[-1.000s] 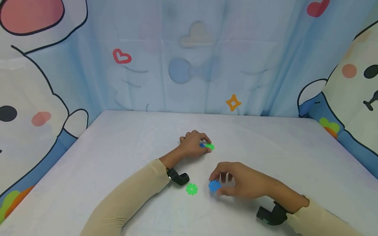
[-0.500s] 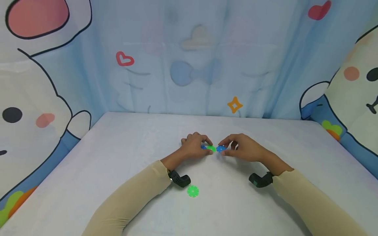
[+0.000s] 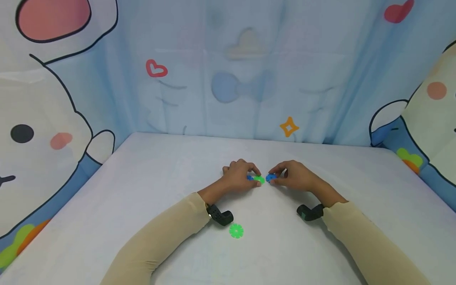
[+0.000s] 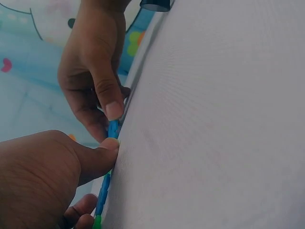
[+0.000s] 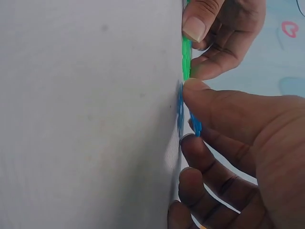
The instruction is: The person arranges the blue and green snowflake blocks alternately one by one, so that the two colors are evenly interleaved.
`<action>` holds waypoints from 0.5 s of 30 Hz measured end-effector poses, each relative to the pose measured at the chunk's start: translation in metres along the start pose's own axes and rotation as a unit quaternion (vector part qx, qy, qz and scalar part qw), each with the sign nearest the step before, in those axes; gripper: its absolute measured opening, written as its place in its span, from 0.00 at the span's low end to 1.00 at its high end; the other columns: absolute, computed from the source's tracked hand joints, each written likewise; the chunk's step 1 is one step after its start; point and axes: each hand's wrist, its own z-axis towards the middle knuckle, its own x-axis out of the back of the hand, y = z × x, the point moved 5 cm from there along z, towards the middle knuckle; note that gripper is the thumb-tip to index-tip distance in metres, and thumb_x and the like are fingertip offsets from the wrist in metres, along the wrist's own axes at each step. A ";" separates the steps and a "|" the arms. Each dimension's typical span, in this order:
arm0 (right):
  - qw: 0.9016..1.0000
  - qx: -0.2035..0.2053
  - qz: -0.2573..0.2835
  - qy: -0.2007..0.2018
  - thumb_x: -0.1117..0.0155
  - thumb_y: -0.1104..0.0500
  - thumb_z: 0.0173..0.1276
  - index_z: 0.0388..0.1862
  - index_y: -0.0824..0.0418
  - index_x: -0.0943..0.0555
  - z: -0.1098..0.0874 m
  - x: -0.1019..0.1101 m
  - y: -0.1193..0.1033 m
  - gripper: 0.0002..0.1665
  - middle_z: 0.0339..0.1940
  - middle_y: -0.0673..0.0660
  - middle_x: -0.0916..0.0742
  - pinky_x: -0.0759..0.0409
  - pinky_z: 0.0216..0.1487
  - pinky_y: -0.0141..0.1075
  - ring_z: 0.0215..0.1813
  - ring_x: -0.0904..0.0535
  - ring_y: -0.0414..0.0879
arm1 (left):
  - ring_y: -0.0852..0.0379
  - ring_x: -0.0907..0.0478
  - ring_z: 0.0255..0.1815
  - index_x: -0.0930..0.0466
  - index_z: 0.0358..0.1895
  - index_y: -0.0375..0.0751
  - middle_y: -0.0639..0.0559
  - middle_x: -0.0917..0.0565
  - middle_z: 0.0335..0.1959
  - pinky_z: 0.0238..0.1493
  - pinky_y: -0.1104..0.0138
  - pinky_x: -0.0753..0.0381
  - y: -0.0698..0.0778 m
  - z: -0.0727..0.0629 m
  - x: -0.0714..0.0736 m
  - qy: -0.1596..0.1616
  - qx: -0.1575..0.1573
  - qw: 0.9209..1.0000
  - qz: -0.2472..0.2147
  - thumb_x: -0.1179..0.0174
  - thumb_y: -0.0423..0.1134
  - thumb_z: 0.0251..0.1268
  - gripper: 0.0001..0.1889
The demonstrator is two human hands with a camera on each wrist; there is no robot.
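My left hand (image 3: 238,176) pinches a green notched plastic disc (image 3: 260,179) between thumb and fingers, low over the table. A blue disc (image 3: 250,177) is joined to its left side, mostly behind the fingers. In the left wrist view, a bit of green (image 4: 97,222) shows past this blue disc (image 4: 103,191). My right hand (image 3: 295,175) pinches another blue disc (image 3: 270,177) by its edge, facing the green disc's right side with a narrow gap in the head view. The right wrist view has the green disc (image 5: 186,59) and the right hand's blue disc (image 5: 196,125) edge-on, partly covered by fingers.
A loose green disc (image 3: 236,230) lies flat on the white-covered table (image 3: 270,253), nearer me, by the left wrist's black camera (image 3: 221,215). Behind the table hangs a light blue printed curtain (image 3: 199,103).
The right hand has carried its blue disc forward from the near side of the table to the green disc. The left hand keeps its hold in about the same place.
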 end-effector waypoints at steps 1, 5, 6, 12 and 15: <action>1.000 -0.001 -0.001 0.000 0.28 0.52 0.63 0.51 0.63 0.15 0.000 0.000 -0.001 0.22 0.38 0.54 0.14 0.24 0.33 0.34 0.34 0.24 0.43 | 0.48 0.29 0.60 0.16 0.52 0.60 0.52 0.22 0.57 0.55 0.50 0.36 0.000 0.000 0.000 0.000 0.000 1.000 0.002 0.35 0.55 0.63 0.16; 1.000 0.001 -0.002 -0.005 0.28 0.52 0.63 0.51 0.63 0.15 -0.001 -0.002 -0.002 0.21 0.37 0.54 0.15 0.25 0.32 0.34 0.34 0.24 0.43 | 0.48 0.29 0.60 0.16 0.52 0.61 0.52 0.22 0.57 0.55 0.49 0.36 0.000 0.000 0.000 0.000 -0.001 1.000 0.004 0.35 0.55 0.63 0.16; 1.000 0.005 -0.003 -0.006 0.29 0.52 0.63 0.51 0.63 0.16 0.000 -0.002 -0.002 0.21 0.36 0.54 0.15 0.25 0.32 0.34 0.33 0.24 0.43 | 0.48 0.29 0.60 0.17 0.52 0.61 0.52 0.23 0.57 0.55 0.49 0.36 -0.001 0.001 0.000 0.001 0.000 1.000 0.006 0.35 0.55 0.63 0.16; 1.000 0.013 -0.005 -0.014 0.29 0.53 0.64 0.51 0.63 0.17 0.001 -0.006 -0.005 0.21 0.34 0.54 0.17 0.27 0.29 0.34 0.29 0.27 0.42 | 0.48 0.29 0.60 0.17 0.52 0.61 0.52 0.22 0.57 0.56 0.48 0.36 -0.003 0.001 0.001 0.001 0.004 1.000 0.003 0.35 0.55 0.63 0.15; 1.000 0.009 -0.004 -0.015 0.30 0.54 0.64 0.52 0.64 0.17 0.001 -0.007 -0.006 0.20 0.34 0.54 0.18 0.27 0.28 0.34 0.28 0.27 0.42 | 0.48 0.29 0.59 0.16 0.51 0.61 0.52 0.22 0.56 0.56 0.48 0.36 -0.003 0.001 0.001 0.002 0.004 1.000 0.002 0.35 0.55 0.62 0.15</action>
